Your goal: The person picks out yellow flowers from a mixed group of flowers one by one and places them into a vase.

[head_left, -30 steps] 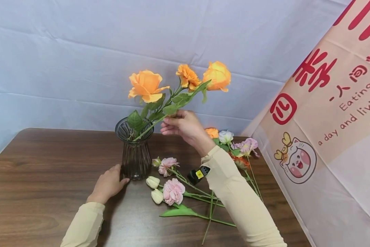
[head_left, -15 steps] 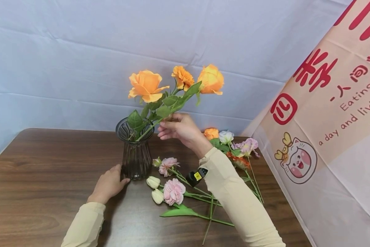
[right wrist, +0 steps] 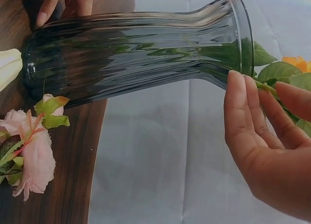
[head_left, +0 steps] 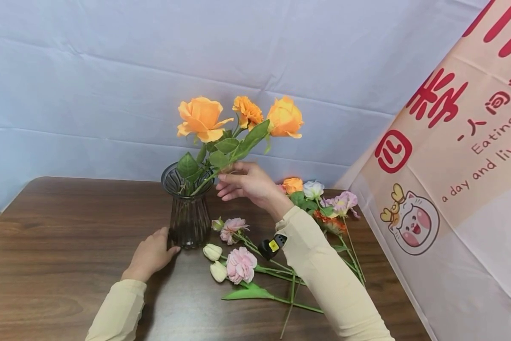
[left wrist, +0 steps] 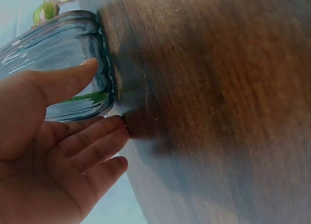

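Observation:
My right hand (head_left: 253, 184) pinches the green stem (right wrist: 266, 87) of an orange rose (head_left: 285, 117) between thumb and fingers, just outside the rim of a dark ribbed glass vase (head_left: 190, 220). The stem's lower end is inside the vase mouth, and the rose leans right. Another orange rose (head_left: 201, 118) and an orange carnation (head_left: 248, 112) rise from the same vase. Beside the vase's base, my left hand (head_left: 150, 253) rests on the table, thumb laid against the glass. In the left wrist view its other fingers (left wrist: 92, 141) are loosely extended along the vase's side.
Pink flowers (head_left: 241, 265) and cream tulips (head_left: 212, 252) lie right of the vase, their stems crossing under the right forearm. Farther right lie an orange rose (head_left: 292, 184), a white flower (head_left: 312, 189) and a purple flower (head_left: 344, 202). A pale cloth hangs behind the wooden table (head_left: 67, 237).
My right hand has moved slightly left and down, and the rose it holds has come lower and closer to the vase. The carnation has shifted left too. My left hand stays put.

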Available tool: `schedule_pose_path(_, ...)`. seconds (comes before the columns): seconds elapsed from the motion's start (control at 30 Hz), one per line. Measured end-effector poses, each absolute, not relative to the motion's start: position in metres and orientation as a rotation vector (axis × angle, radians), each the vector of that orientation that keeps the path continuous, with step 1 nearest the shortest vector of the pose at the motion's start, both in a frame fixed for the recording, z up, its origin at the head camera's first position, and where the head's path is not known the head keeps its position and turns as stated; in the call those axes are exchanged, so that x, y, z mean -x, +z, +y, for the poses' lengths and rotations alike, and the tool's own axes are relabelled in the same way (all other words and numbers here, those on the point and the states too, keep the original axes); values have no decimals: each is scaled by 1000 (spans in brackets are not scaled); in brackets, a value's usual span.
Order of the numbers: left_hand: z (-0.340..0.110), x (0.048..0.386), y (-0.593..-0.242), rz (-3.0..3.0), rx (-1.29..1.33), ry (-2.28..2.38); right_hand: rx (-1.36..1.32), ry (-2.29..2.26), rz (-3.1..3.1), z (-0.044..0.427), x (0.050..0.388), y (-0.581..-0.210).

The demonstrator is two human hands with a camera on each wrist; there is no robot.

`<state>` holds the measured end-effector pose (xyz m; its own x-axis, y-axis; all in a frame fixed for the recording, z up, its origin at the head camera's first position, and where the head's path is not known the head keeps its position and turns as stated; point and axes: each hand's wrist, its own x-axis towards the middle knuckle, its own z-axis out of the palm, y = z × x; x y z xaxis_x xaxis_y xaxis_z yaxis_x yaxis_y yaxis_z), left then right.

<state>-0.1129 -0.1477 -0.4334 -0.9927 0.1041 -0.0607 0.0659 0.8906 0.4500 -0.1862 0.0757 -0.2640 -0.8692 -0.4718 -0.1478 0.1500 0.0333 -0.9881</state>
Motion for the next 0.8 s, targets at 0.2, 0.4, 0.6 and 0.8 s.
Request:
schedule_pose_path(0.2,-148,114,-434,2975,-133,703,317,-1882,1878,76,186,-264)
schedule_pose_path(0.4,-147,114,-434,2974,-131,700,317,-1879,1883,77,186,-264)
schedule_pose_path(0.6,-147,114,-433,2978,-138,700,306,-1872,1884,78,187,-265)
schedule_pose_path(0.8,-147,113,-433,2979,-140,699,297,-1869,1880,81,187,-266)
